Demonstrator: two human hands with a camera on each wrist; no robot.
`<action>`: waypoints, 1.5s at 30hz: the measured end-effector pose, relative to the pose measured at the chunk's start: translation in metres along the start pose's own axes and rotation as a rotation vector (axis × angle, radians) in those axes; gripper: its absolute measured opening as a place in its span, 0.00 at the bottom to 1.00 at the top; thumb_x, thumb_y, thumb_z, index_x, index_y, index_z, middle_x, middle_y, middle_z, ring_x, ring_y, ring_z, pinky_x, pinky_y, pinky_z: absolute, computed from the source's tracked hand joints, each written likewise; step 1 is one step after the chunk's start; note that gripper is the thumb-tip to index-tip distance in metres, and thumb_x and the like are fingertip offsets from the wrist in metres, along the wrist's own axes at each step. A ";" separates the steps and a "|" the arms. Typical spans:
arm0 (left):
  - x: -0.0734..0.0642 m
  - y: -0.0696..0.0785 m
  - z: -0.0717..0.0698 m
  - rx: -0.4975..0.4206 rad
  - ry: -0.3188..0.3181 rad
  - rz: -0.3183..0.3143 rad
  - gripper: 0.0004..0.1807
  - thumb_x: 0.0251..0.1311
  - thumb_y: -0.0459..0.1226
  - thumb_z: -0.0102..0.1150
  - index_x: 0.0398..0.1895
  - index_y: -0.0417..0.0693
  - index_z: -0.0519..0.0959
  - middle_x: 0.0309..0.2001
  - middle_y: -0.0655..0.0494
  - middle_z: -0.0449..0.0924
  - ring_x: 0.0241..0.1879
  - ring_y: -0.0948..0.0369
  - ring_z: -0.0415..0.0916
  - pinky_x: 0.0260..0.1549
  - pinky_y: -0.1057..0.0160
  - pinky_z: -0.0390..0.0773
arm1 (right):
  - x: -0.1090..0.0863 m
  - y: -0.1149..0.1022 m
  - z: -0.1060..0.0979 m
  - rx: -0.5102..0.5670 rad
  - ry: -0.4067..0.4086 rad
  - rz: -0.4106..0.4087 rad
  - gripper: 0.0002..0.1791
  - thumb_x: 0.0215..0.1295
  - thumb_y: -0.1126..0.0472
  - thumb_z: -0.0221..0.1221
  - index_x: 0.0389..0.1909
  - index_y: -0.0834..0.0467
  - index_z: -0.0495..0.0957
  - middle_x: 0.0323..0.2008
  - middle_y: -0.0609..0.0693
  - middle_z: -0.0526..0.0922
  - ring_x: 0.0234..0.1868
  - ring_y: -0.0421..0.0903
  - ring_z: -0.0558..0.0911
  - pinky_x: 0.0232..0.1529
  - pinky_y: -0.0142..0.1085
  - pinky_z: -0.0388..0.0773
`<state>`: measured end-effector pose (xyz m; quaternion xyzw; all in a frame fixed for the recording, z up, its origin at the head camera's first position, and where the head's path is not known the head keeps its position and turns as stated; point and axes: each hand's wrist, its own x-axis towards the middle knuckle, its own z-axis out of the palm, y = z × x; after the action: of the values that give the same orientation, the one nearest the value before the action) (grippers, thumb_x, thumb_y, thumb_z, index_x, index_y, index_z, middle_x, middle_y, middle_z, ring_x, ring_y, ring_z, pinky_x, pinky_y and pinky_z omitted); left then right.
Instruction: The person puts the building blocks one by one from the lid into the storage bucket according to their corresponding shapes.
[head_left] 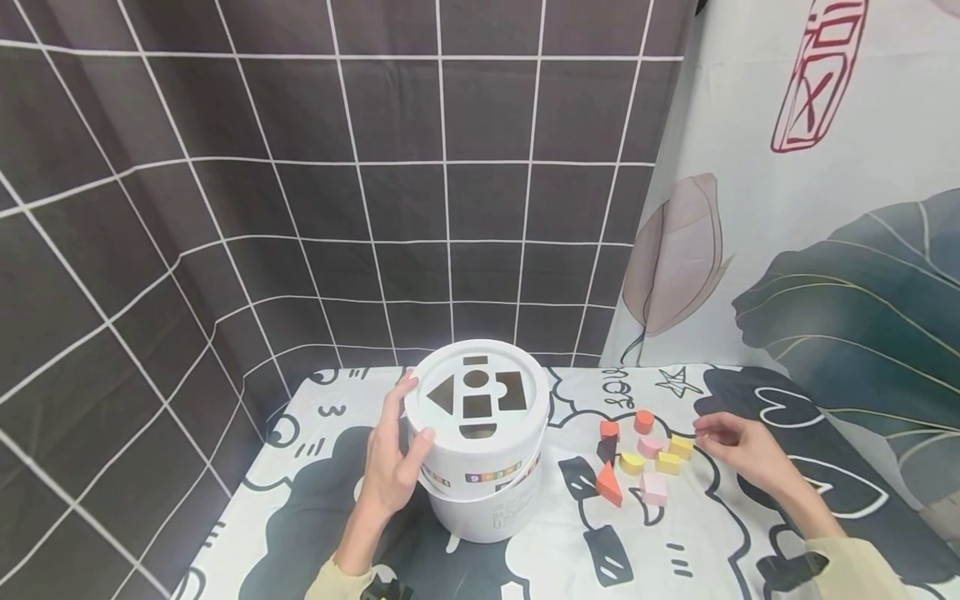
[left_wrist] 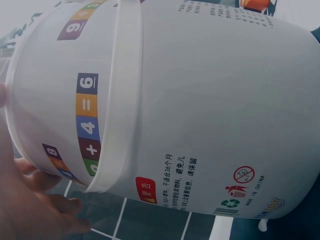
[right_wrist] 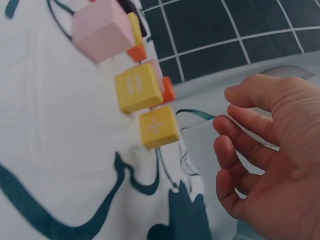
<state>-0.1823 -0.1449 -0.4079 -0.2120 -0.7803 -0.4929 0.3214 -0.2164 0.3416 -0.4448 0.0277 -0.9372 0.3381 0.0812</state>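
A white bucket stands upright, its white lid cut with holes of several shapes. My left hand rests against the left side of the lid, thumb toward the front; its fingers lie along the upper wall in the left wrist view. On the right, my right hand hovers beside the blocks with loosely bent fingers and nothing between them. Nearest to it is a yellow block with a division sign, then another yellow block with an equals sign. A pink cube lies farther along.
Also in the group are a red-orange triangular block, a rounded yellow block, an orange cylinder, a pink round block and a dark block. A patterned cloth covers the table. A dark gridded curtain hangs behind.
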 end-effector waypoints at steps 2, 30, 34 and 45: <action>0.000 0.000 0.000 0.001 0.000 0.000 0.35 0.54 0.38 0.52 0.69 0.38 0.66 0.72 0.41 0.63 0.71 0.43 0.61 0.65 0.35 0.57 | 0.000 0.004 0.002 -0.001 0.012 0.008 0.18 0.62 0.66 0.64 0.51 0.71 0.77 0.43 0.64 0.83 0.42 0.58 0.81 0.39 0.44 0.79; -0.001 -0.001 0.000 0.005 0.003 -0.001 0.35 0.53 0.37 0.51 0.69 0.39 0.66 0.73 0.42 0.63 0.71 0.44 0.60 0.65 0.36 0.57 | 0.001 0.037 0.025 0.024 0.029 0.126 0.20 0.61 0.67 0.64 0.52 0.72 0.76 0.44 0.66 0.81 0.40 0.56 0.79 0.32 0.34 0.73; -0.002 -0.001 0.000 0.018 0.006 -0.005 0.35 0.53 0.37 0.51 0.69 0.39 0.66 0.73 0.42 0.63 0.71 0.44 0.60 0.65 0.38 0.57 | 0.001 0.037 0.028 0.025 0.021 0.129 0.21 0.60 0.66 0.65 0.52 0.72 0.76 0.44 0.67 0.81 0.40 0.56 0.80 0.32 0.36 0.74; 0.000 -0.002 0.000 0.013 0.007 0.008 0.36 0.53 0.38 0.52 0.69 0.38 0.66 0.72 0.42 0.63 0.71 0.44 0.61 0.64 0.37 0.58 | 0.008 0.032 0.034 0.015 0.023 0.113 0.19 0.58 0.69 0.65 0.51 0.71 0.77 0.42 0.65 0.82 0.39 0.57 0.80 0.32 0.38 0.75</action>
<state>-0.1834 -0.1454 -0.4093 -0.2114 -0.7815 -0.4871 0.3276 -0.2318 0.3445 -0.4891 -0.0288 -0.9337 0.3494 0.0726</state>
